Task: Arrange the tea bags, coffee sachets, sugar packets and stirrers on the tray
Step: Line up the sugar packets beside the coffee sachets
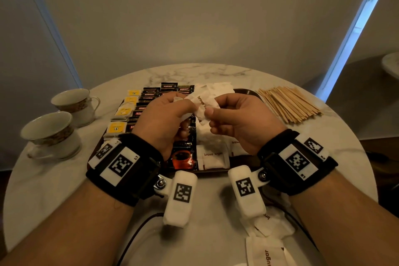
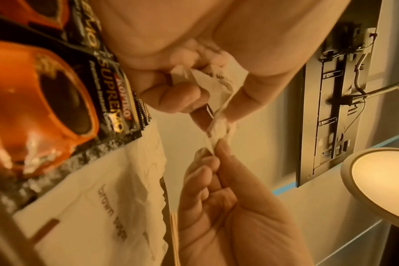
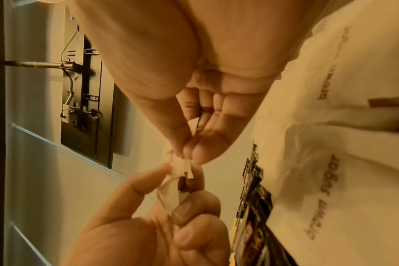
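Both hands hover over the dark tray point(image 1: 243, 92) with a bunch of white brown sugar packets point(image 1: 201, 104) between them. My left hand point(image 1: 186, 104) grips the bunch, fingers curled round it point(image 2: 216, 100). My right hand point(image 1: 210, 118) pinches one packet's edge point(image 3: 179, 169) between thumb and forefinger point(image 3: 189, 153). On the tray lie yellow tea bags point(image 1: 121, 112) at the left, black coffee sachets point(image 1: 151, 95) beside them, a large coffee sachet point(image 1: 183, 155) and more sugar packets point(image 1: 216, 157) at the right. Wooden stirrers point(image 1: 289, 103) are heaped on the table right of the tray.
Two teacups point(image 1: 73, 103) point(image 1: 49, 134) stand at the left of the round marble table point(image 1: 64, 179). Loose sugar packets point(image 1: 265, 252) lie on the table by its near edge, under my right wrist. A dark cable point(image 1: 138, 231) runs across the near side.
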A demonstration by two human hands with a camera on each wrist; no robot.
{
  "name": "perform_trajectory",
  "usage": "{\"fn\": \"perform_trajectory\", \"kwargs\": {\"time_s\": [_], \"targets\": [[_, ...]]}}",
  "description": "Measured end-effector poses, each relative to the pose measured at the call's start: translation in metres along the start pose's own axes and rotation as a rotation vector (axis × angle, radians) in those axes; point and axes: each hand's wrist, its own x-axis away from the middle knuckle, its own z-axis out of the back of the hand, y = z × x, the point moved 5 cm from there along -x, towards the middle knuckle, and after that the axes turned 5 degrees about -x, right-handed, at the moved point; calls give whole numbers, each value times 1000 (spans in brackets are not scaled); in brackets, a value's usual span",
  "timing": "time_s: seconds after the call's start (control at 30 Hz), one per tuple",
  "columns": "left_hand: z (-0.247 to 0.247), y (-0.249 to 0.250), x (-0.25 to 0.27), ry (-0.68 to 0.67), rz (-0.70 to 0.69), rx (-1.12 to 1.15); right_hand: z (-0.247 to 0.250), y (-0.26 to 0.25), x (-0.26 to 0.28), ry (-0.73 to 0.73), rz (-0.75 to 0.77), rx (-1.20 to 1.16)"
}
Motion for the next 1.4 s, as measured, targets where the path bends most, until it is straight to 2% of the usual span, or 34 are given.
{"fn": "perform_trajectory", "kwargs": {"time_s": [0.1, 0.2, 0.33, 0.47, 0.57, 0.73, 0.83, 0.93, 1.13, 1.4], "targets": [[1, -1, -1, 12, -73, -62, 1, -1, -1, 28, -24, 41], [2, -2, -1, 26, -99, -94, 2, 0, 0, 68, -44, -32], [3, -2, -3, 63, -72, -25, -1, -1, 3, 27, -25, -23], [3, 2, -2, 58, -115, -29, -2, -6, 8, 6, -35, 32], [3, 0, -3, 75, -107, -6, 6, -10, 10, 75, -26, 100], [-4, -2, -1, 23, -96, -56, 26, -7, 24, 189, -29, 228], [-1, -3, -3, 41, -58, -34, 43, -5, 35, 323, -84, 285], [2, -3, -5, 66, -23, 26, 55, -3, 43, 374, -184, 339], [4, -2, -4, 94, -8, 62, 57, 0, 50, 342, -341, 495], [6, -2, -3, 106, 6, 58, 57, 1, 47, 338, -352, 553]]}}
